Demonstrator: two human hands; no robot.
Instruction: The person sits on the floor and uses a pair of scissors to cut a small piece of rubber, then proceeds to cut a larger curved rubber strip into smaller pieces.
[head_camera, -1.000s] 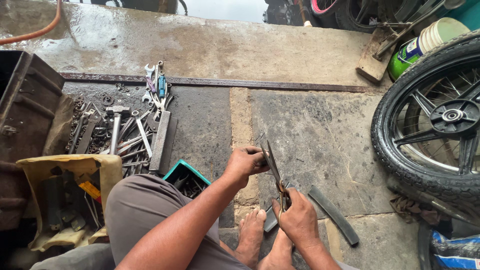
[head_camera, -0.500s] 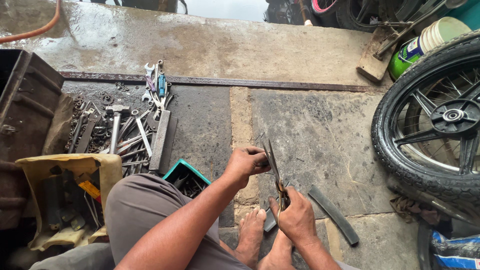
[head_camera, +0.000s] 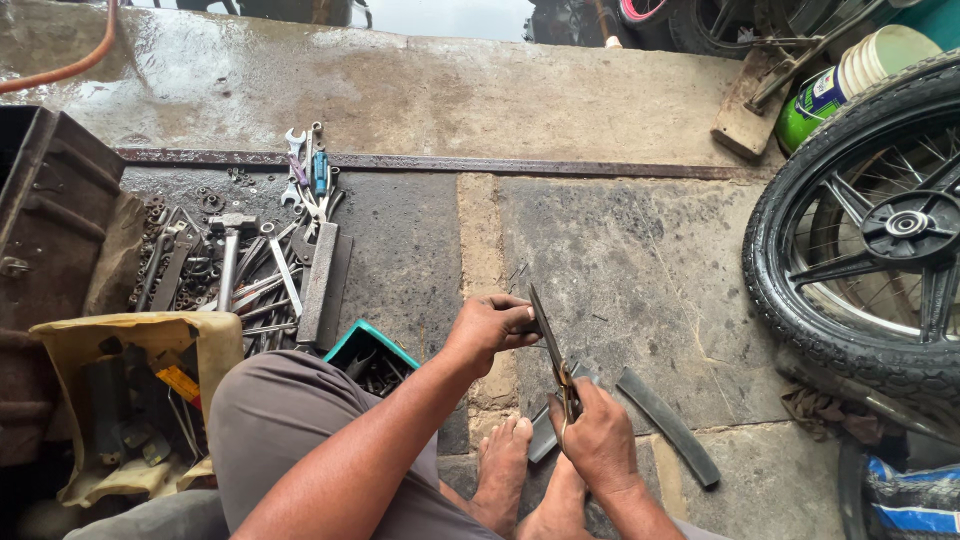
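Scissor handles hidden under right hand (head_camera: 598, 440), which is clamped on the scissors (head_camera: 553, 355). Left hand (head_camera: 490, 325) pinches a thing at the blades, too hidden to identify. Green-labelled can (head_camera: 815, 105) top right, partly cut off. Two rubber strips (head_camera: 668, 425) on floor by the feet.

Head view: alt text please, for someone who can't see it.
A seated person's right hand works large scissors whose blade tip the left hand steadies, over a stone floor. A dark rubber strip lies beside them, scattered wrenches to the left, a motorcycle wheel at right.
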